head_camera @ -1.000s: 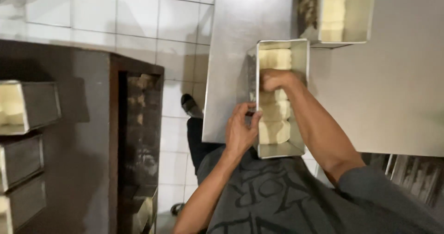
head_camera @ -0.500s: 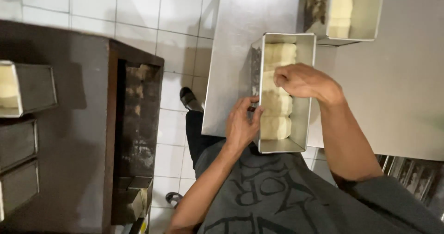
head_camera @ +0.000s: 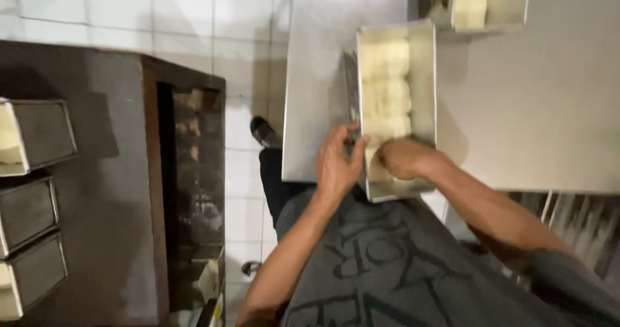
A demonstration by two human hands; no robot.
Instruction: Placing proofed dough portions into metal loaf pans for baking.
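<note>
A long metal loaf tin (head_camera: 427,75) lies on a steel table (head_camera: 549,107), filled along its left side with pale dough pieces (head_camera: 385,81). My left hand (head_camera: 339,162) grips the tin's near left wall, thumb on the rim. My right hand (head_camera: 402,159) is inside the tin at its near end, fingers curled down onto the dough there. What lies under that hand is hidden.
A second tin with dough (head_camera: 481,4) stands at the table's far edge. To the left, a dark rack (head_camera: 97,172) carries several loaf tins (head_camera: 32,136) on its side. White floor tiles (head_camera: 194,17) and a dark shoe (head_camera: 263,132) show between rack and table.
My right hand has moved from the tin's middle back to its near end. My left hand stays on the tin's left wall. The camera has shifted a little.
</note>
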